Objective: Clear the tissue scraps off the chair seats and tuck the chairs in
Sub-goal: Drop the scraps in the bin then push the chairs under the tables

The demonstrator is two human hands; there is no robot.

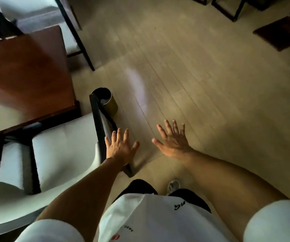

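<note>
A white-cushioned chair [65, 147] with a dark frame stands partly under the brown wooden table [23, 72] at the left. I see no scrap on its seat. My left hand [119, 147] is spread flat, fingers straight, over the chair's dark back frame [99, 123] at its right side; whether it touches the frame is unclear. My right hand [173, 138] hovers over the floor to the right, fingers spread, holding nothing. A small round bin [108, 102] with something pale inside stands on the floor just beyond the chair.
A second white chair [41, 16] stands at the table's far end, top left. Another white seat [9, 165] is at the lower left. Dark furniture legs [228, 7] and a dark mat [280, 34] lie at the upper right. Pale plank floor fills the middle.
</note>
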